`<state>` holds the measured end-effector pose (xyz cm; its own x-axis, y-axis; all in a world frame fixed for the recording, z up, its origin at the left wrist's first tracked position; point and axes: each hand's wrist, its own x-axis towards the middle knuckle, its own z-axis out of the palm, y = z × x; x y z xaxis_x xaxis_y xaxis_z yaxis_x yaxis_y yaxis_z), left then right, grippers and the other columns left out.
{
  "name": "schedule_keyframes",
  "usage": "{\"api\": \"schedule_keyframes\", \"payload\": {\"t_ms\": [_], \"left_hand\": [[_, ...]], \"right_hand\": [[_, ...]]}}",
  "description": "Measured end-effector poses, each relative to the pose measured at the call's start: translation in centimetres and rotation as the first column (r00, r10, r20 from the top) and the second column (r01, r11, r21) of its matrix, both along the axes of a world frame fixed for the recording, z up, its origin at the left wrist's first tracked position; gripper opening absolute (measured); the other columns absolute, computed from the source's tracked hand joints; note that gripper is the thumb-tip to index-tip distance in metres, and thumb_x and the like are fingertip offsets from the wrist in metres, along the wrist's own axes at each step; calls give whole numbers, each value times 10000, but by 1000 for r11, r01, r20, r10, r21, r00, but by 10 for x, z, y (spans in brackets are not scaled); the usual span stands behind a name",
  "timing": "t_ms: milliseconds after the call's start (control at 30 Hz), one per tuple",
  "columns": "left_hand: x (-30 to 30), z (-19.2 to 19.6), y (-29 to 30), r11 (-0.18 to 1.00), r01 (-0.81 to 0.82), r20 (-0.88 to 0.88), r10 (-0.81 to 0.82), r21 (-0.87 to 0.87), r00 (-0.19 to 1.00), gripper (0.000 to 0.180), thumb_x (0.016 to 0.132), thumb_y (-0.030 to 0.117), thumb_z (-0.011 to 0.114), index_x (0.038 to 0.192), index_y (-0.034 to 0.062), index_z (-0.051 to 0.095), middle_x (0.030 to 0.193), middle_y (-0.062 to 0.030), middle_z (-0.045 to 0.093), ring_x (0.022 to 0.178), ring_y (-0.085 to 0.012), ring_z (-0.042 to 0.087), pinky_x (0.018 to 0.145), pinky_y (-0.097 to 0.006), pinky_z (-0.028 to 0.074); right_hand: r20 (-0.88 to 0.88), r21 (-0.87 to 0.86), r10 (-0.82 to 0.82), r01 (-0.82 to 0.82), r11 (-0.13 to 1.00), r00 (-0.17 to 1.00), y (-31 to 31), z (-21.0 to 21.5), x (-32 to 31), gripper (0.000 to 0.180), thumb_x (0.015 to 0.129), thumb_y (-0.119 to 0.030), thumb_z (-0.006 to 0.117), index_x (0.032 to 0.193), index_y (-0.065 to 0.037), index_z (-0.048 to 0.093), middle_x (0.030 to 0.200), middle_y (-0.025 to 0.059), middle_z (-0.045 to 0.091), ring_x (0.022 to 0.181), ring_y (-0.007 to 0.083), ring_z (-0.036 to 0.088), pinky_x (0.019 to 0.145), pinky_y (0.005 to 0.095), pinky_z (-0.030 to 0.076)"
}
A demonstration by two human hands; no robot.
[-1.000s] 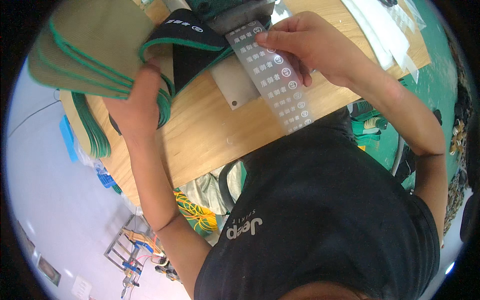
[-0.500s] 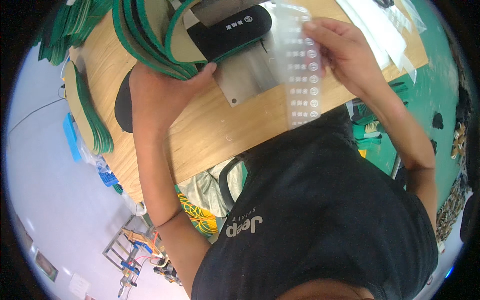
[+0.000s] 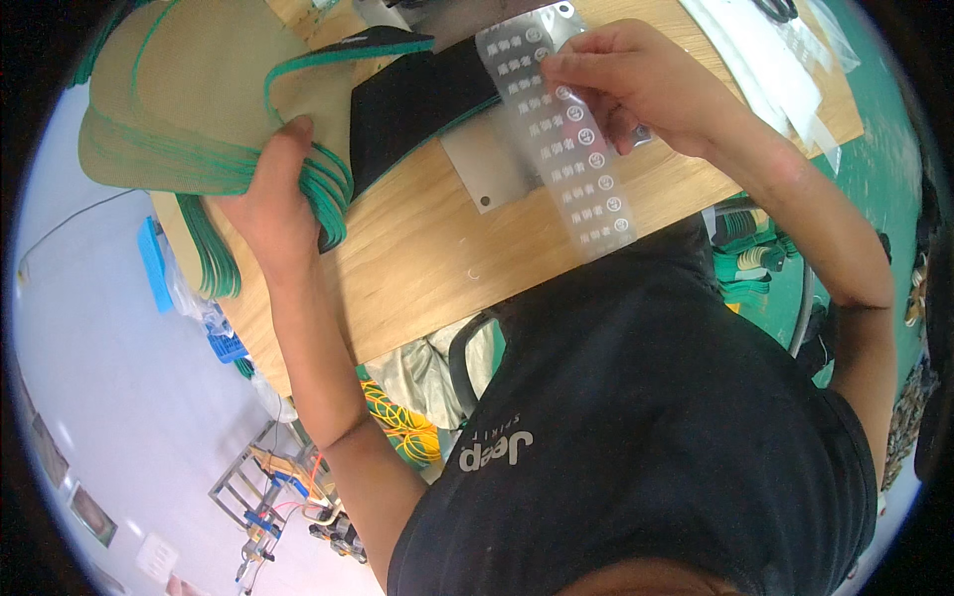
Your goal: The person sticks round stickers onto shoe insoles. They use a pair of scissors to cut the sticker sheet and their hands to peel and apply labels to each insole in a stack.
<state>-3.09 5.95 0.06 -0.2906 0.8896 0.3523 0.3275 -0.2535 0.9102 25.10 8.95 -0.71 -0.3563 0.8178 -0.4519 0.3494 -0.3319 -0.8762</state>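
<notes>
My left hand [image 3: 270, 204] grips a fanned stack of insoles [image 3: 194, 109], beige underneath with green edges, its thumb over the near edge. The lowest part of the stack curls beside my wrist. From the stack a black-topped insole [image 3: 412, 99] reaches across a metal plate [image 3: 487, 164] on the table. My right hand [image 3: 651, 89] pinches a clear strip of transfer labels [image 3: 581, 164] with rows of pale printed marks. The strip's upper part lies over or just above the black insole's right end; contact cannot be told. Its lower end hangs towards the table's near edge.
The wooden table [image 3: 417, 288] runs slantwise in front of me. More green-edged insoles [image 3: 204, 248] lie at its left edge. White sheets and clear plastic [image 3: 755, 70] sit at the far right. A chair arm [image 3: 465, 368] is close below the near edge.
My left hand has moved left and swung the insole stack over, showing its beige undersides. The black insole's printed mark is no longer visible. My right hand has shifted the label strip left and tilted it.
</notes>
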Motion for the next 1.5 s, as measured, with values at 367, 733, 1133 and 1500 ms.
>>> {"api": "schedule_keyframes", "payload": {"t_ms": [367, 733, 1133, 1500], "left_hand": [[1, -3, 0, 1000, -5, -60, 6, 18, 998, 379, 671, 71, 742, 1004, -26, 588, 1014, -87, 580, 935, -211, 534, 863, -330, 424], [1, -3, -2, 999, 47, -89, -48, -20, 995, 380, 674, 82, 747, 1007, -18, 592, 1008, -100, 574, 952, -235, 534, 877, -346, 416], [10, -4, 0, 997, 57, -49, -55, 46, 997, 365, 684, 87, 752, 1000, -17, 601, 996, -98, 587, 938, -224, 539, 869, -337, 419], [7, -5, -1, 998, 65, -83, -63, 23, 995, 346, 679, 86, 758, 973, -21, 611, 996, -95, 598, 936, -220, 548, 861, -333, 427]], "right_hand": [[-87, -112, 65, -74, 991, 994, -12, 8, -7, 268, 937, -225, 577, 829, 13, 637, 598, 67, 595, 433, 126, 571, 369, 236, 454], [77, 22, 22, -24, 999, 997, -6, 0, -7, 323, 977, -264, 548, 839, 8, 654, 553, 52, 602, 389, 87, 563, 350, 169, 422], [53, 59, 60, -64, 996, 997, -8, -2, -7, 344, 980, -266, 542, 790, 6, 634, 540, 59, 606, 400, 88, 580, 347, 172, 425], [67, 57, 50, -54, 997, 996, -9, -1, -7, 337, 979, -269, 544, 798, -3, 642, 542, 56, 606, 398, 83, 578, 347, 171, 424]]}}
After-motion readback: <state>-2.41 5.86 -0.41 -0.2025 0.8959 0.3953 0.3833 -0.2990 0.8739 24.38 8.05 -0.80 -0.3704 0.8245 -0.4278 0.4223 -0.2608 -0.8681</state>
